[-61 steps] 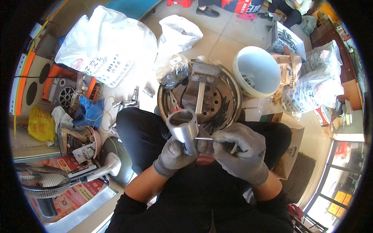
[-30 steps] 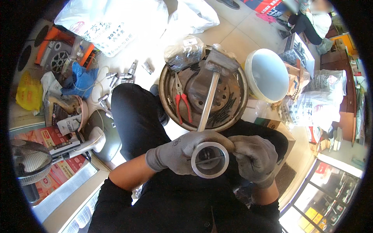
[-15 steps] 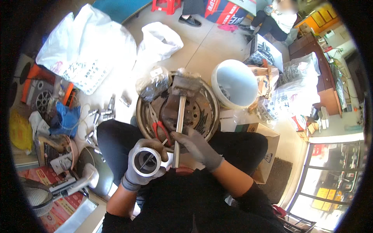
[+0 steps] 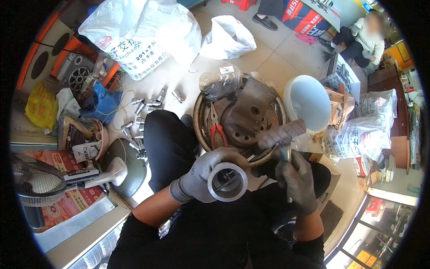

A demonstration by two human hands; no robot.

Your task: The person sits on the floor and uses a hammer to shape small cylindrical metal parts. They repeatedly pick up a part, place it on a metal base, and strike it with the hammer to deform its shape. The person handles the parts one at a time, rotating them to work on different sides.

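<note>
Gloved in grey, my left hand (image 4: pixel 201 172) is wrapped round a silver metal cylinder (image 4: pixel 228 195), its open end facing up and a thin bar showing inside. To its right, my right hand (image 4: pixel 298 181) grips a hammer by its metal handle. The rusty hammer head (image 4: pixel 281 134) is raised and slightly blurred, over the near right edge of a round wheel-like metal base (image 4: pixel 200 134). A worn metal block (image 4: pixel 255 96) stands on that base. Red-handled pliers (image 4: pixel 217 130) lie at the base's left side, beside small dark pieces.
A clear plastic bag of dark parts (image 4: pixel 220 83) rests on the base's far edge. A white bucket (image 4: pixel 307 101) stands to the right. Several silver metal fittings (image 4: pixel 139 121) lie on the floor left of my knee. White sacks (image 4: pixel 143 36) stand beyond; a person sits far right.
My right hand has picked up the hammer from the metal block and moved it right. The left hand still holds the cylinder. The view has shifted, with the scene farther right.
</note>
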